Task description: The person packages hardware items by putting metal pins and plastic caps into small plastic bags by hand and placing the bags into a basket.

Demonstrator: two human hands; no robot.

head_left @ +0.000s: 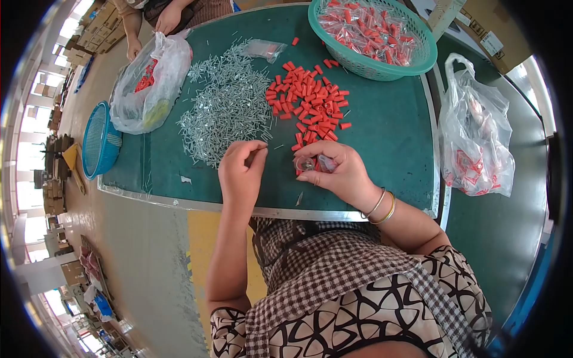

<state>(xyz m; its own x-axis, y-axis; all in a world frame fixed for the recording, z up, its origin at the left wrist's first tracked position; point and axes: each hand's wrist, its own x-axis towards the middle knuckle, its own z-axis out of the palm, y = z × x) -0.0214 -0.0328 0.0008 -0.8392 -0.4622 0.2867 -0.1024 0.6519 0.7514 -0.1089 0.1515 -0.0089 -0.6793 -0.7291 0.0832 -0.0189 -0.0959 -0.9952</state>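
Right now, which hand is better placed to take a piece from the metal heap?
Probably the left hand: it is beside the metal heap, while the right hand is farther off, holding clear plastic.

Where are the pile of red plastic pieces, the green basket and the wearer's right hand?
Pile of red plastic pieces (311, 100): head view, middle of the heap.
Green basket (382, 71): head view, its near side.
Right hand (347, 173): head view, back of the hand.
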